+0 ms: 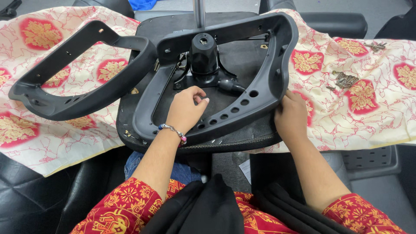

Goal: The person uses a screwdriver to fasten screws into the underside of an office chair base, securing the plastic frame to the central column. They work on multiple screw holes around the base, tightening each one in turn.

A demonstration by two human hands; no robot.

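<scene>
1. Chair seat lies upside down on a patterned cloth, directly in front of the person. A black armrest frame sits on its underside, and the tilt mechanism with its lever stands at the centre.
2. Left hand: fingers curled, tips pinched together just inside the frame. They seem to hold something small, perhaps a screw; too small to tell.
3. Right hand: wrapped over the outer right edge of the seat and frame, fingers hidden underneath, steadying it.
4. A second armrest frame lies loose on the cloth to the left, touching the seat.
5. Loose screws lie in a pile on the cloth, well to the right.
6. Handling judgement: frame looks like rigid moulded plastic, light, stiff, not fragile. Seat with metal mechanism is likely heavy and awkward. Best grip: the frame's thick rails or the seat rim, not the lever.
</scene>
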